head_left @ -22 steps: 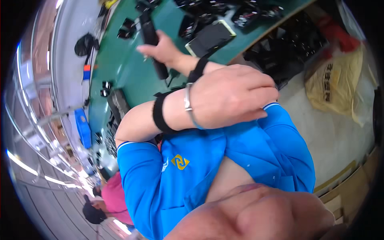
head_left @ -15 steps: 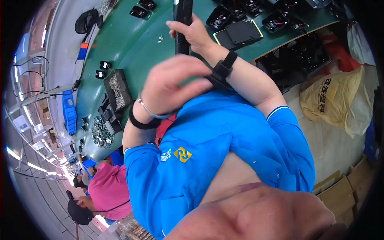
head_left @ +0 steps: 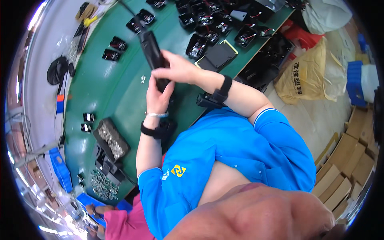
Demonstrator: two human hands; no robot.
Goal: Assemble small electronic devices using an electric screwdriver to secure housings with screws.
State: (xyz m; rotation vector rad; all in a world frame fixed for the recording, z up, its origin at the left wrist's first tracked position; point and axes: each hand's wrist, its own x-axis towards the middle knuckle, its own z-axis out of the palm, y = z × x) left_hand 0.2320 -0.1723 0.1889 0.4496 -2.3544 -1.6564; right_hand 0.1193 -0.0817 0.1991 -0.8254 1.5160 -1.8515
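A long black cylindrical tool (head_left: 151, 48), shaped like an electric screwdriver, slants over the green table. A thin dark cord or rod extends from its upper end. My right hand (head_left: 176, 69) is closed around the lower part of the tool, thumb across it. Just below, my left hand (head_left: 159, 94) grips its lower end, fingers partly hidden by the tool. Left of my hands, a few small bright metal pieces (head_left: 143, 79) lie on the table.
The green table (head_left: 96, 80) bears several black housings (head_left: 197, 46) with wires, a flat black panel (head_left: 218, 56), a dark tray of small metal parts (head_left: 112, 140) and a pile of circuit boards (head_left: 105, 185). A yellow sack (head_left: 308, 76) and cardboard boxes (head_left: 340, 180) stand at right. A pink-clad person (head_left: 128, 218) is lower left.
My left hand, blurred and apart from the tool before, has moved up and now grips its lower end. The tool has tilted left. The view has shifted.
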